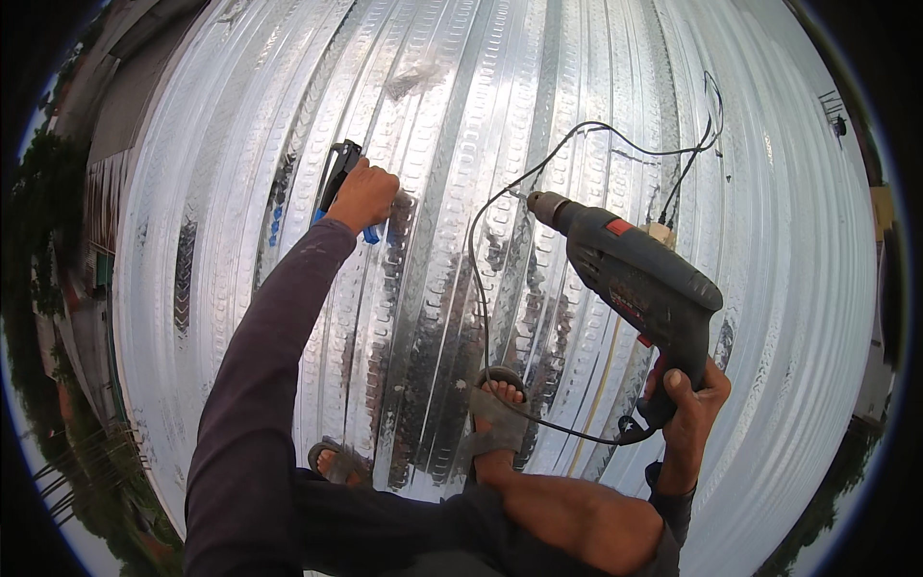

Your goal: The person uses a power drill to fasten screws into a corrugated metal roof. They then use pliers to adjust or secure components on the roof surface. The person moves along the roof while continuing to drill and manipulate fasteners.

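Right grip [694, 404] holds a drill [639, 274], left grip [365, 195] a black and blue tool [340, 167].

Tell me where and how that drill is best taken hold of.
Grip the drill by its handle, coming from the lower right, where the right hand holds it. The handle bends down toward the person, while the chuck points away, up and left. The cord leaves the handle's base leftward, so the right side looks clearer.
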Tool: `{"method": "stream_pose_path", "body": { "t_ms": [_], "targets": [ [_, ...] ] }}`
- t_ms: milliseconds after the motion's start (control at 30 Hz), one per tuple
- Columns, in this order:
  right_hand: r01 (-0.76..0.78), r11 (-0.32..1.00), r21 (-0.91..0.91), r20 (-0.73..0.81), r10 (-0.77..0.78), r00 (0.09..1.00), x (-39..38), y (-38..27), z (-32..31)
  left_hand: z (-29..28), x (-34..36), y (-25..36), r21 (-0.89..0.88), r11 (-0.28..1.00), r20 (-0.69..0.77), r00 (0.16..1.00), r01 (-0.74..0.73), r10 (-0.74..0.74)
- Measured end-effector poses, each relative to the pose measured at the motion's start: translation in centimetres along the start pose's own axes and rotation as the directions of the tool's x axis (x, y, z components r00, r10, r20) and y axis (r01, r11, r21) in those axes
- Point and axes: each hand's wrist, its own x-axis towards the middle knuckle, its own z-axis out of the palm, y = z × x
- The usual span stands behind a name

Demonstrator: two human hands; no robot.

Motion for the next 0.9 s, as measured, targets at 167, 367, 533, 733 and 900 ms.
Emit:
{"method": "stream_pose_path", "body": {
  "t_ms": [167, 367, 533, 733, 900],
  "targets": [
    [0.011, 1.000, -0.008, 0.016, -0.010, 1.000, 0.5, -0.6, 1.0, 1.4, -0.9, -0.5, -0.120, 0.993, -0.278, 0.960, 0.000, -0.034],
    [0.022, 1.000, -0.012, 0.037, -0.021, 0.999, 0.1, -1.4, 1.5, -1.1, -2.1, 5.5, -0.755, -0.653, 0.319, 0.835, -0.062, -0.448],
    [0.021, 1.000, 0.007, 0.057, -0.021, 0.998, -0.2, -1.7, 2.0, -0.4, -2.0, 10.3, -0.365, -0.931, 0.398, 0.907, 0.019, -0.137],
    [0.003, 1.000, 0.019, 0.051, -0.004, 0.999, -0.8, -2.0, 2.5, -0.8, -0.9, 13.0, -0.390, -0.920, 0.309, 0.947, 0.042, -0.088],
    [0.042, 0.999, -0.005, 0.066, -0.042, 0.997, -1.0, -2.6, 2.6, -0.1, 1.0, 10.5, -0.553, -0.826, 0.487, 0.762, -0.109, -0.427]
  ]
}}
